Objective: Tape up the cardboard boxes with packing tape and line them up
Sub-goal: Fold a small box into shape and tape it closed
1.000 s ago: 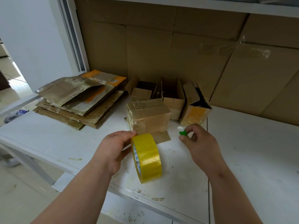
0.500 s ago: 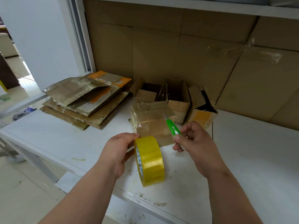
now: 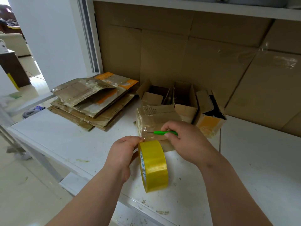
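On the left of the desk [image 3: 48,137] a pile of flattened cartons [image 3: 91,101] is not yet assembled. In the middle, one taped box [image 3: 154,118] looks almost sealed; behind it three open boxes [image 3: 184,98] wait, so most work remains. The left hand [image 3: 123,154] grips the yellow tape roll [image 3: 154,165], standing on edge just before the taped box. The right hand [image 3: 184,141] pinches a green cutter [image 3: 164,132], blade pointing left at the stretched tape.

White table [image 3: 68,141] — stained
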### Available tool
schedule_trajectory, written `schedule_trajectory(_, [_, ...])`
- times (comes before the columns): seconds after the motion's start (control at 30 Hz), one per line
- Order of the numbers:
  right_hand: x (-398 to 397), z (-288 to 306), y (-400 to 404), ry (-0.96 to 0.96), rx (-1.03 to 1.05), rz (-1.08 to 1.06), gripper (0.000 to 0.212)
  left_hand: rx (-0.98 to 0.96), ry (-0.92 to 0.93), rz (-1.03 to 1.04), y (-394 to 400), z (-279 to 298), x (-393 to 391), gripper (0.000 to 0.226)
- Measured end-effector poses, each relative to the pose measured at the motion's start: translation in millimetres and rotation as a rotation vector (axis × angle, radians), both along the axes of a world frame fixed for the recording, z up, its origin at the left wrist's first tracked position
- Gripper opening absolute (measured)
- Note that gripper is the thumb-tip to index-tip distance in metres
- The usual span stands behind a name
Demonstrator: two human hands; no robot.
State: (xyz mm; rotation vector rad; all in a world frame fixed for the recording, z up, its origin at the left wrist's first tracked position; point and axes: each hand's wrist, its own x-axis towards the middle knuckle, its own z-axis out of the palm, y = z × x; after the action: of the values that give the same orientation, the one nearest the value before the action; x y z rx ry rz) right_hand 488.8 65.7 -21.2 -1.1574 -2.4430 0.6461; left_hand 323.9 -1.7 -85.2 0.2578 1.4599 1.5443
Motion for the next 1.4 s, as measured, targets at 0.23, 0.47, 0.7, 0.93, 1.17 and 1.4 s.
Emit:
schedule_trajectory(0.23, [-13.9,8.8,6.4,-0.135,0.122,0.053,0.018,0.034,0.041,-0.038,-2.3,2.0,0.5,0.012])
schedule_trajectory(0.47, [-23.1,10.1,6.8,-0.18,0.184,0.081,0.017,0.039,0.055,-0.043,-2.2,3.1,1.2,0.012])
schedule_trajectory(0.7, [-32.4,5.0,7.5,-0.248,0.269,0.123,0.019,0.043,0.074,-0.072,-1.7,5.2,1.3,0.021])
schedule_trajectory(0.93, [-16.6,0.3,15.7,-0.277,0.258,0.042,0.02,0.036,0.054,-0.063,-0.6,2.4,-3.5,0.012])
schedule_trajectory(1.17, [16.2,-18.9,22.3,-0.269,0.074,-0.145,0.011,0.012,0.014,-0.046,1.4,-0.6,-5.8,0.008])
schedule_trajectory(1.4, [19.2,-50.7,16.8,-0.54,0.06,-0.231,0.021,-0.001,-0.017,-0.041,1.1,-0.1,-5.4,0.016])
